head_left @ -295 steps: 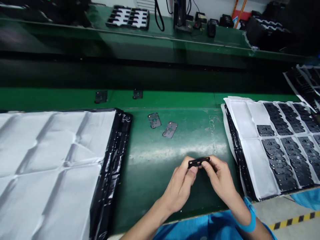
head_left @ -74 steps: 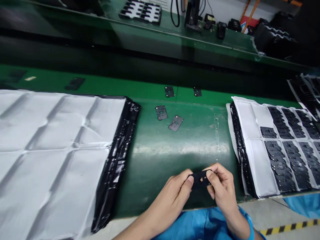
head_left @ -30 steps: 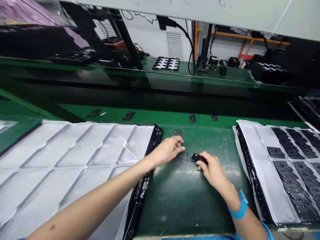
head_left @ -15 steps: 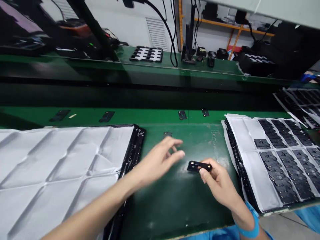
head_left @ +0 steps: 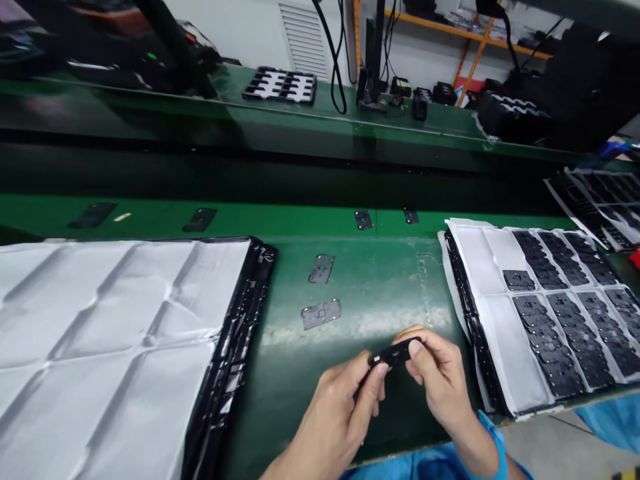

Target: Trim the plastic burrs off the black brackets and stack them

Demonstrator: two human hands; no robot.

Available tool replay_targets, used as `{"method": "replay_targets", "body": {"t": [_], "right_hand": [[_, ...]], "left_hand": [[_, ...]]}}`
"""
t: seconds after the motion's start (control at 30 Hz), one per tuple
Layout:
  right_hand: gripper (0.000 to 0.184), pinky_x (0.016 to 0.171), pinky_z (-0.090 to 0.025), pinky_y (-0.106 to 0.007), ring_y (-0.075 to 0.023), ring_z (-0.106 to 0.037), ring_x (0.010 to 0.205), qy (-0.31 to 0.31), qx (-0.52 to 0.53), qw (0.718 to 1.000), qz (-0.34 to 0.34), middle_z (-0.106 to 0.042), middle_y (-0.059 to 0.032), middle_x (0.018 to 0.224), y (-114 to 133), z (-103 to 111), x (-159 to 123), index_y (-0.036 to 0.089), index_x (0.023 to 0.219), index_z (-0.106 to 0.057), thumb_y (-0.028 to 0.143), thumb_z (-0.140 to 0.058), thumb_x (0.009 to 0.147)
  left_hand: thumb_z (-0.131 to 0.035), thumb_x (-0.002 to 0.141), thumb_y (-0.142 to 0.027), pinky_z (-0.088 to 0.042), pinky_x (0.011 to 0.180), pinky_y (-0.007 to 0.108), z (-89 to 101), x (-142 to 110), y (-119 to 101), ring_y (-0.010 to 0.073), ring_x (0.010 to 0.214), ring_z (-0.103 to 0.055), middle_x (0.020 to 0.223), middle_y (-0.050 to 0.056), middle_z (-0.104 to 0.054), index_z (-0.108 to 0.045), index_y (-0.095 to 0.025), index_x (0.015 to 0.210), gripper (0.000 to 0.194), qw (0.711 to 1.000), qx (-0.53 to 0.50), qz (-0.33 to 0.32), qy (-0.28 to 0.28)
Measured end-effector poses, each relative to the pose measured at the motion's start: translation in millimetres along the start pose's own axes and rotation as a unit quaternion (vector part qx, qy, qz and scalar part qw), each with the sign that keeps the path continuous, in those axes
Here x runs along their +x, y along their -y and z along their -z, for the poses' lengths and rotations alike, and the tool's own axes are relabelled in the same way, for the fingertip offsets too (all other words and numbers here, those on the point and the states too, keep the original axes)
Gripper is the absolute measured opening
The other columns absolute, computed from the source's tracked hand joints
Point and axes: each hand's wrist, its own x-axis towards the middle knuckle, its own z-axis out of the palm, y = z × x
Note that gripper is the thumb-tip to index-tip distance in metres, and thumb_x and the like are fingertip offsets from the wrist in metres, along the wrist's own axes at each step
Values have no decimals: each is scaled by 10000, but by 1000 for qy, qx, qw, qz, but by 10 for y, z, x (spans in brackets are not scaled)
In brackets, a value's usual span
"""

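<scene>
Two hands pinching a black part above a green worktop (head_left: 400,277).

Left-hand tray stack (head_left: 125,320) largest, then the filled tray (head_left: 493,270); the left hand (head_left: 345,407) and right hand (head_left: 437,373) clamp opposite ends of the small black part (head_left: 397,354).

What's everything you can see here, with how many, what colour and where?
Held part: one, black, between both hands
Loose flat parts: two, dark grey, mid-bench
Farther flat parts: four, black, green strip behind
Small strip: one, cream, far left
Bench: one, green, centre
Left stack: one, white top, black edge
Right tray: white, near right
Tray parts: many overlapping, black, in its pockets
Slotted tray: one, black and white, back ledge
Vent: one, pale, wall
Background equipment: various, mostly black, too unclear to count
Left hand, right hand: one each, bare, front
</scene>
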Motion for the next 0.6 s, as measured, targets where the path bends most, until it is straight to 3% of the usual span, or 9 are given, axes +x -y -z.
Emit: {"method": "replay_targets", "body": {"t": [0.37, 0.6], "right_hand": [[359, 466, -303, -252, -100, -400, 486, -36, -18, 999, -5, -589, -5, 698, -123, 131, -74, 172, 906, -754, 443, -564, 1045], [248, 503, -332, -248, -110, -417, 532, -36, -11, 999, -15, -560, 15, 705, -178, 230, -102, 181, 931, -752, 322, -564, 1009]], "left_hand": [[-444, 1083, -453, -444, 557, 268, -142, 75, 28, 154, 486, -612, 539, -15, -629, -587, -237, 711, 453, 996, -59, 44, 57], [-447, 1077, -485, -415, 525, 246, -251, 156, 98, 138, 463, -571, 541, -21, -625, -594, -226, 732, 455, 991, -81, 75, 79]]}}
